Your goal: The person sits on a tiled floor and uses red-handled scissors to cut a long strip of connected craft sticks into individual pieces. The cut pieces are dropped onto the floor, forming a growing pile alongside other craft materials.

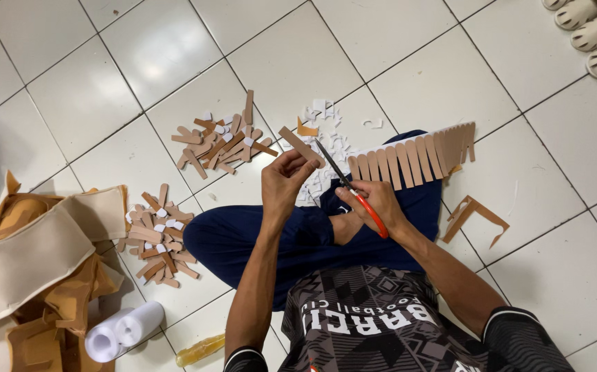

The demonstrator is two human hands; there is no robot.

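Left hand [286,180] pinches a tan strip [300,146] by its lower end, fingers closed on it, strip angled up and away over the lap. Right hand [374,204] is clenched round the orange handles of the scissors [345,184]; blades point up-left toward the strip, tips just beside it. Can't tell whether the blades are parted.

Handling, my read: strip looks like thin card or stiff faux leather. Light, holds its shape unsupported, bends if pushed, no fragility risk. Grip near the end away from the blades, as now, so the fingers stay out of the cut line. Small piece, so a firm pinch is needed or it will twist under the blades.

Around the strip:
- Right of it: a comb-like row of strips [412,160] draped across the knee, still joined along one edge.
- Behind and below it: white scraps [320,148] scattered on the tile floor [105,89].
- Left: a pile of cut strips [219,138] mixed with white bits; second pile [160,234] lower left.
- Far left: heap of tan and cream material [29,255]; a white roll [123,331] and a yellowish bottle [200,349] below it.
- Far right: an angular offcut [476,217]; pale sandals [591,31] at the top right corner.

Nothing blocks the cut. Only crowding is the comb row close to the right hand.
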